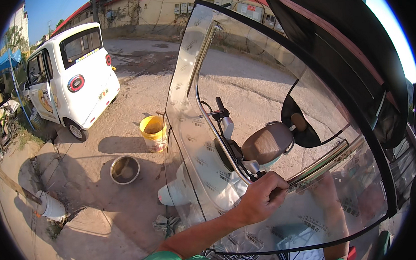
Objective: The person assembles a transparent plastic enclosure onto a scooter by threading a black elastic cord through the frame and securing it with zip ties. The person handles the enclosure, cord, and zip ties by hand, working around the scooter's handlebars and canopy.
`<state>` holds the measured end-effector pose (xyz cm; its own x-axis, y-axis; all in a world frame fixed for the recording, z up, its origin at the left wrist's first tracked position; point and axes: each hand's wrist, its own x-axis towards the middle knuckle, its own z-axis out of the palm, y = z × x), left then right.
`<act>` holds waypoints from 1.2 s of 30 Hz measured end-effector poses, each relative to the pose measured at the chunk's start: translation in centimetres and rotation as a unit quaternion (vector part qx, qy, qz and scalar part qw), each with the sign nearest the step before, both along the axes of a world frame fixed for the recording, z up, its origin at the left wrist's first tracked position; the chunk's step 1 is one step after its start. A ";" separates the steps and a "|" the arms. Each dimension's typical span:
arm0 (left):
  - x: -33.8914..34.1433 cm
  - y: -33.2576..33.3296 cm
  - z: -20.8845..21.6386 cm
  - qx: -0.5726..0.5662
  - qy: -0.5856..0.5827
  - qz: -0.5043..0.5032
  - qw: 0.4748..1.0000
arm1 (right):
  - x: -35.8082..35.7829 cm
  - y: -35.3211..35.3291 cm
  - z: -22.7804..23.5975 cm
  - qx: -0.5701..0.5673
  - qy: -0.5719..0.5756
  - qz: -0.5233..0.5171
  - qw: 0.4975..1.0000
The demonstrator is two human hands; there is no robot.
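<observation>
A clear plastic canopy panel (190,145) with black edging spans the view in front of me, over an electric scooter with a brown seat (267,143). My left hand (265,197) is closed in a fist at the lower corner of the shiny metal frame (322,163), where the curved tube meets the straight rails. What sits inside the fist is mostly hidden. Behind the clear film is my right hand (324,189), raised against the underside of the rails; its fingers are blurred by the plastic. The scooter's handlebar grip (221,106) shows through the panel.
A yellow bucket (154,133) and a round metal basin (124,170) stand on the ground to the left. Further off is a parked white mini car (71,76). A white pail (50,206) sits at far left, and a dark canopy (345,40) hangs at upper right.
</observation>
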<state>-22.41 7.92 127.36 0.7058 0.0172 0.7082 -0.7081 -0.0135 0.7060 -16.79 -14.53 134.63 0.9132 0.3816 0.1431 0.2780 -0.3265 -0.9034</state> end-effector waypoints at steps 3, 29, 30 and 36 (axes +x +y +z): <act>0.4 0.1 -0.5 0.000 -0.005 -0.010 1.000 | -0.2 0.2 -1.1 0.016 -0.012 -0.029 0.999; 1.4 2.4 -0.9 -0.022 -0.019 -0.100 0.995 | -1.8 1.6 -2.5 0.004 -0.171 -0.074 0.983; 1.5 2.4 -1.0 -0.023 -0.023 -0.099 0.995 | -1.8 1.8 -2.2 0.005 -0.156 -0.063 0.986; 2.0 2.0 -1.6 -0.033 -0.047 -0.097 0.994 | -2.2 1.5 -1.5 -0.032 -0.139 -0.053 0.988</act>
